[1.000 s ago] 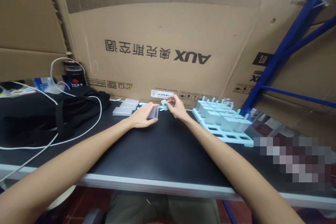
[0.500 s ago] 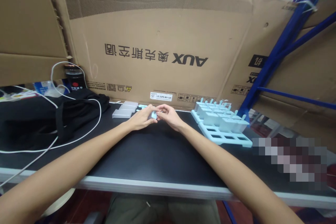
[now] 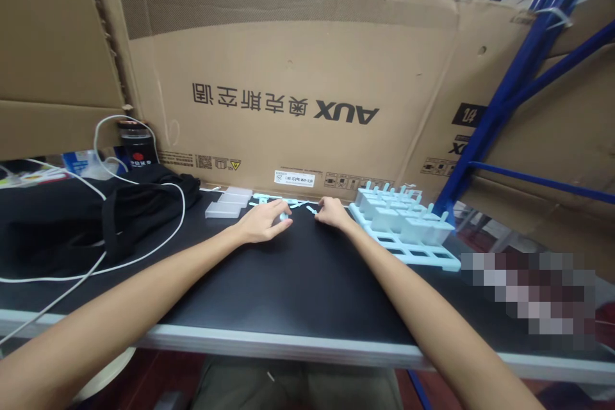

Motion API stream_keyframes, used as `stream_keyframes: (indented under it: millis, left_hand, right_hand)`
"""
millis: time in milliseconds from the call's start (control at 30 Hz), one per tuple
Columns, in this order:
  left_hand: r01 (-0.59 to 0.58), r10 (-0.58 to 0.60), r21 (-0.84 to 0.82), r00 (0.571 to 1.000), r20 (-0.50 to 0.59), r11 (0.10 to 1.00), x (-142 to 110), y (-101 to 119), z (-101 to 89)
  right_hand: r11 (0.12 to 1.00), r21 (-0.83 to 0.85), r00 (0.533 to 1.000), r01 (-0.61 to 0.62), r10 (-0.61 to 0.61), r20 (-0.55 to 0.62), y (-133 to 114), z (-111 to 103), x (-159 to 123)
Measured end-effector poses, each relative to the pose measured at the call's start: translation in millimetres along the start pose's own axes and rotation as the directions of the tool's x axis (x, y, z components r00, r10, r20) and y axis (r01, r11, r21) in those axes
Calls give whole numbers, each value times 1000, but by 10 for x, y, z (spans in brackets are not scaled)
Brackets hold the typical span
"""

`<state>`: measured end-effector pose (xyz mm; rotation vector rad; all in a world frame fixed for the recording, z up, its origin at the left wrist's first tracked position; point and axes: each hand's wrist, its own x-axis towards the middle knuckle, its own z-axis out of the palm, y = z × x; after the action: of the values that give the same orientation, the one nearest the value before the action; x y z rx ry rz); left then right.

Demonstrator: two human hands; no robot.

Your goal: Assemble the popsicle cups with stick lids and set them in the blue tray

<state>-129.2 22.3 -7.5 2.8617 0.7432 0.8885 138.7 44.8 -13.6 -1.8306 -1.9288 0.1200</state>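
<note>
Black tabletop (image 3: pixel 298 288), stick (image 3: pixel 312 210), seemingly touching right hand (image 3: pixel 332 213)

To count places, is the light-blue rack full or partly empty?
Partly empty: moulds stand in the rack, but near slots show black tabletop.

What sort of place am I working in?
Probably a storeroom or workshop corner: a black-topped table with a silver metal edge, a large brown printed cardboard sheet standing behind it, and a blue metal rack frame at the right.

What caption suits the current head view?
Bare left hand and right hand among slim light-blue plastic pieces on a black tabletop.
</note>
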Motion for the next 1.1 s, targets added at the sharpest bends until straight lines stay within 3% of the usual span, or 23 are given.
stream_keyframes:
  millis: [167, 267, 367, 400, 467, 633, 800, 967, 1100]
  left_hand:
    - [11, -13, -73, 999, -31, 997, -3, 32, 19]
    - [13, -25, -182, 998, -64, 983, 15, 30, 65]
    - [3, -32, -277, 994, -101, 961, 33, 7, 129]
    - [-5, -30, -294, 993, -113, 956, 35, -2, 147]
    - [-22, -20, -309, 991, -133, 951, 36, -17, 174]
    - [-36, -6, -318, 991, -130, 947, 30, -26, 199]
    - [-57, -3, -380, 988, -156, 923, 53, -14, 206]
    - [-75, 1, -474, 988, -153, 877, 54, -3, 223]
    - [-55, -45, -614, 988, -146, 788, 68, 12, 269]
  right_hand:
    - [1000, 26, 997, -1, -1, 80, -167, -266, -62]
    - [965, 248, 994, 86, -99, 39, -390, -478, -150]
    - [744, 634, 975, 212, -203, -88, -662, -598, -233]
    - [671, 705, 970, 232, -214, -116, -738, -605, -255]
    - [626, 741, 966, 244, -226, -127, -844, -581, -281]
    - [704, 642, 951, 302, -269, -152, -848, -500, -277]
    - [760, 535, 927, 370, -344, -152, -820, -556, -314]
    - [821, 341, 873, 457, -488, 5, -852, -608, -382]
    - [845, 181, 844, 503, -525, 105, -882, -706, -384]
